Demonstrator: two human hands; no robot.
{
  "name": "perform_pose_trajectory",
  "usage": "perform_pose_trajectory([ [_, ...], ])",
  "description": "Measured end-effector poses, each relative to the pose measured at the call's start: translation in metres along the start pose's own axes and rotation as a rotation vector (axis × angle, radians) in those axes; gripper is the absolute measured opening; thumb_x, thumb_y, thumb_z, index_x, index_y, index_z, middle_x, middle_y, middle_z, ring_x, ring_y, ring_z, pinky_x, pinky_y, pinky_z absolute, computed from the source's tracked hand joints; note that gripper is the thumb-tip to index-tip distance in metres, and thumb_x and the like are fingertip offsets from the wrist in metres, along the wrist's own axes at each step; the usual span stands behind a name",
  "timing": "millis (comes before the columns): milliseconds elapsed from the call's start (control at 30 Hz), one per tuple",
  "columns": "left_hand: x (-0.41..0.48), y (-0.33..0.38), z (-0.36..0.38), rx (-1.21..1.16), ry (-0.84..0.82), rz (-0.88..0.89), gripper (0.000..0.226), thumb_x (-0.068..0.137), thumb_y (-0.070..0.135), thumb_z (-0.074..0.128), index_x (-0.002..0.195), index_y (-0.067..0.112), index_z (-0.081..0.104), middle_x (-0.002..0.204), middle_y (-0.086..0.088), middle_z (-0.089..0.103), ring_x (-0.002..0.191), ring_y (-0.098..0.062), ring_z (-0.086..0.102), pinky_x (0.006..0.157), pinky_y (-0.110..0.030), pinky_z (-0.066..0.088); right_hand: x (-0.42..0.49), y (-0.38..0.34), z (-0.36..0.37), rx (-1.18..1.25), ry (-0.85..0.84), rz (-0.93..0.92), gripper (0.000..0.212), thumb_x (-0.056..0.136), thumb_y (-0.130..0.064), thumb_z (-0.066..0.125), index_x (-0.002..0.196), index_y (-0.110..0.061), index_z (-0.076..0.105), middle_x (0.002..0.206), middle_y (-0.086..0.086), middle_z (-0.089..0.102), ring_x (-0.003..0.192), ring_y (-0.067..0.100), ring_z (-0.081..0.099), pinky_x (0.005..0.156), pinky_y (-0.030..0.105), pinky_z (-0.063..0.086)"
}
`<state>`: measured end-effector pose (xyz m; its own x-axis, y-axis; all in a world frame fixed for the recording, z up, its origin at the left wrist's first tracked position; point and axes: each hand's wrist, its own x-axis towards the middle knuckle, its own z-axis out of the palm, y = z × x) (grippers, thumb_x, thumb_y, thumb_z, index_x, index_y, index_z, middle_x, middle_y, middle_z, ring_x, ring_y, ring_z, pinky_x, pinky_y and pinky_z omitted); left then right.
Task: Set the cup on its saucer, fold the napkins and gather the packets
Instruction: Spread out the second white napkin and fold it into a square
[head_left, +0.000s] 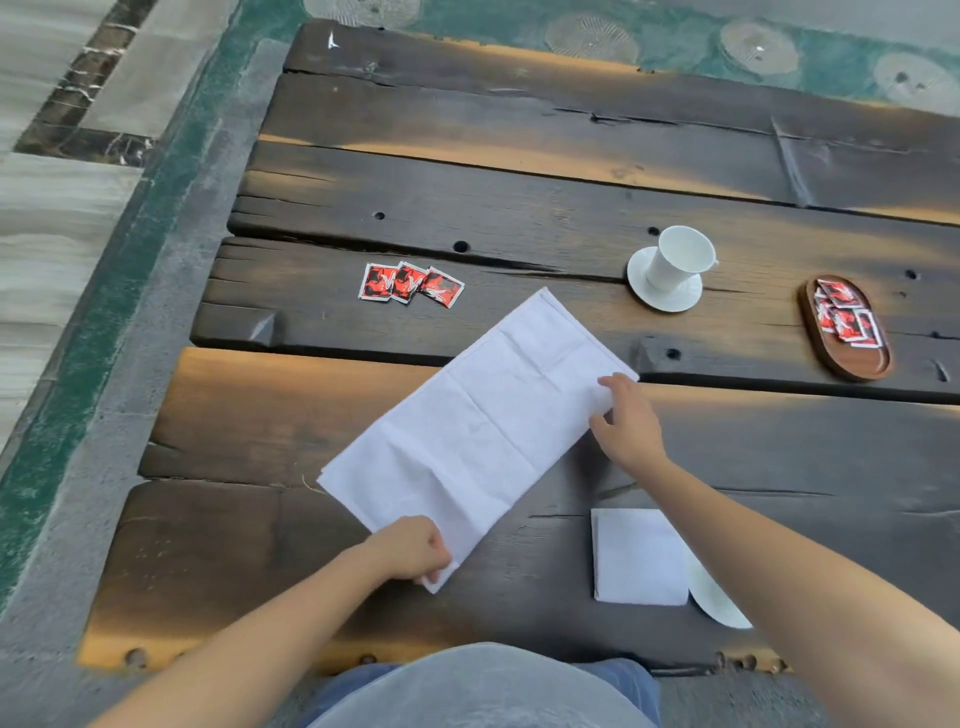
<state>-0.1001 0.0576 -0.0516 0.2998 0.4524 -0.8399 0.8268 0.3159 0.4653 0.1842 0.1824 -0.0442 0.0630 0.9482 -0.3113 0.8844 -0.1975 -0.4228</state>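
A long white napkin (478, 426) lies diagonally across the dark wooden table (519, 176), folded into a strip. My left hand (413, 551) pinches its near corner. My right hand (626, 421) grips its right edge near the far end. A white cup (678, 257) stands on its white saucer (644, 296) beyond the napkin. Three red packets (410, 283) lie loose on the table at the left. An oval wooden tray (862, 364) at the right holds several more red packets (847, 319). A folded square napkin (639, 556) lies near me on the right.
A white plate (714, 597) pokes out from under the folded napkin, partly hidden by my right forearm. The table's left edge drops to a grey and green stone floor (104, 312). My knees show below the near edge.
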Motion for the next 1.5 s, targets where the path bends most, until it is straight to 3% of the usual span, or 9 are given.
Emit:
perform_pose_trajectory([
  [100,0.0,0.023,0.017,-0.178,-0.135,0.107,0.015,0.091,0.025,0.048,0.089,0.014,0.058,0.099,-0.005,0.072,0.064,-0.003,0.061,0.061,-0.018,0.046,-0.028,-0.027,0.013,0.144,-0.075,0.047,0.035,0.086,-0.022,0.05,0.12,-0.024,0.048,0.107,-0.004,0.058,0.09,0.019,0.059,0.075,0.033,0.044],
  [167,-0.001,0.029,0.019,-0.145,0.012,0.233,0.009,0.09,0.027,0.05,0.092,0.024,0.059,0.093,0.004,0.068,0.077,-0.004,0.061,0.072,-0.019,0.048,-0.059,-0.043,0.032,0.115,-0.187,-0.008,0.03,0.087,-0.029,0.051,0.117,-0.027,0.047,0.095,-0.008,0.056,0.084,0.016,0.057,0.069,0.03,0.041],
  [300,-0.009,0.012,-0.01,0.311,0.422,0.46,0.022,0.085,0.032,0.055,0.107,0.03,0.054,0.113,0.01,0.056,0.107,-0.011,0.051,0.089,-0.029,0.041,-0.122,-0.062,0.072,-0.099,-0.307,-0.324,0.037,0.087,-0.039,0.053,0.12,-0.026,0.046,0.113,-0.002,0.05,0.1,0.019,0.053,0.075,0.036,0.047],
  [467,-0.016,-0.043,-0.046,0.833,0.353,0.396,0.064,0.082,0.046,0.058,0.138,0.027,0.034,0.157,0.003,0.015,0.146,-0.017,0.009,0.117,-0.038,0.011,-0.158,-0.049,0.098,-0.295,-0.437,-0.574,0.04,0.083,-0.047,0.058,0.112,-0.02,0.048,0.112,0.004,0.049,0.106,0.026,0.044,0.084,0.039,0.037],
  [600,-0.022,-0.075,-0.043,0.884,0.302,0.342,0.085,0.084,0.047,0.059,0.149,0.032,0.006,0.158,0.008,-0.014,0.147,-0.012,-0.008,0.119,-0.039,0.002,-0.163,-0.03,0.1,-0.292,-0.393,-0.572,0.041,0.08,-0.057,0.057,0.102,-0.024,0.048,0.108,-0.002,0.048,0.104,0.021,0.042,0.089,0.036,0.033],
  [800,-0.03,-0.082,-0.011,0.85,0.383,0.343,0.083,0.091,0.042,0.053,0.15,0.029,-0.003,0.158,0.003,-0.019,0.147,-0.016,-0.008,0.119,-0.036,0.007,-0.157,-0.029,0.091,-0.358,-0.378,-0.591,0.032,0.079,-0.047,0.063,0.098,-0.022,0.054,0.104,-0.003,0.052,0.103,0.021,0.045,0.085,0.035,0.03],
  [1000,-0.036,-0.078,0.028,0.809,0.413,0.351,0.079,0.091,0.043,0.051,0.151,0.029,0.001,0.159,0.0,-0.015,0.147,-0.018,-0.005,0.118,-0.035,0.01,-0.162,-0.011,0.072,-0.496,-0.399,-0.602,0.046,0.072,-0.061,0.063,0.095,-0.022,0.053,0.104,-0.004,0.051,0.103,0.019,0.044,0.09,0.036,0.031],
  [1367,-0.035,-0.071,0.058,0.706,0.504,0.301,0.067,0.09,0.047,0.051,0.148,0.031,0.021,0.16,0.005,0.004,0.146,-0.014,0.012,0.113,-0.033,0.021,-0.184,-0.003,0.072,-0.559,-0.429,-0.611,0.022,0.084,-0.024,0.051,0.104,-0.017,0.058,0.109,0.004,0.056,0.106,0.026,0.051,0.085,0.036,0.041],
  [1500,-0.037,-0.066,0.07,0.657,0.569,0.267,0.078,0.084,0.058,0.053,0.148,0.027,0.021,0.16,0.004,0.008,0.146,-0.015,0.014,0.113,-0.034,0.02,-0.183,-0.007,0.067,-0.445,-0.408,-0.521,0.015,0.082,-0.019,0.047,0.095,-0.013,0.054,0.1,0.007,0.059,0.095,0.03,0.055,0.071,0.037,0.047],
])
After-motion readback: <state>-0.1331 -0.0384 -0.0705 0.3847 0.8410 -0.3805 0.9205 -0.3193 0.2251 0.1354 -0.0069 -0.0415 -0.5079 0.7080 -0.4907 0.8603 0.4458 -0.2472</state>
